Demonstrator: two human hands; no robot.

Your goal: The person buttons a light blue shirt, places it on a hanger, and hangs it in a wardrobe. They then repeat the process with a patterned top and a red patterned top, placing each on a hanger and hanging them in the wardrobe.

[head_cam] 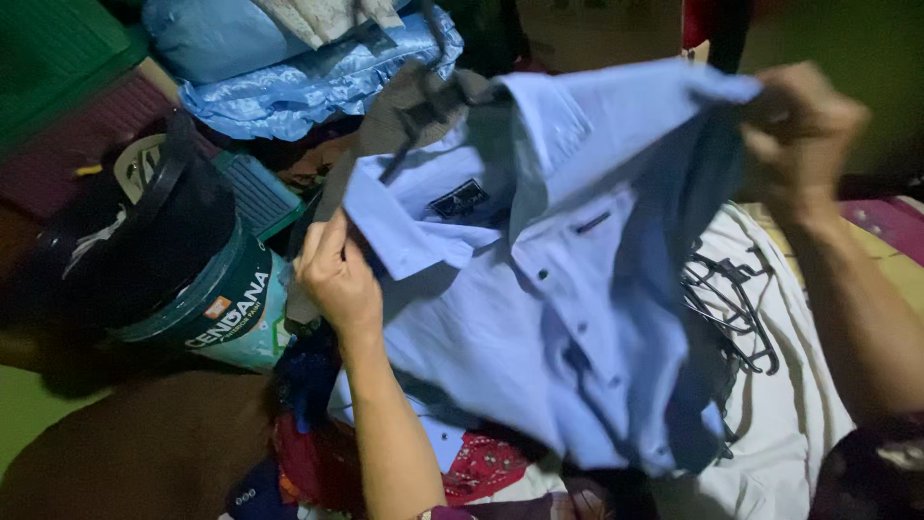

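Above a heap of clothes, the light blue shirt (568, 289) hangs spread between both hands. The left hand (337, 274) pinches its collar edge; the right hand (804, 125) clenches the far shoulder. It looks mid-way through being shaken out, and the hangers (731, 299) lying just beside on white cloth (799, 424) seem needed next.

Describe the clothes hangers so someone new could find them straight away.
Start at the light blue shirt held up by the left hand and right hand. Just past its right edge, on white cloth, lie black hangers, the only thin tangled frames among soft fabrics.
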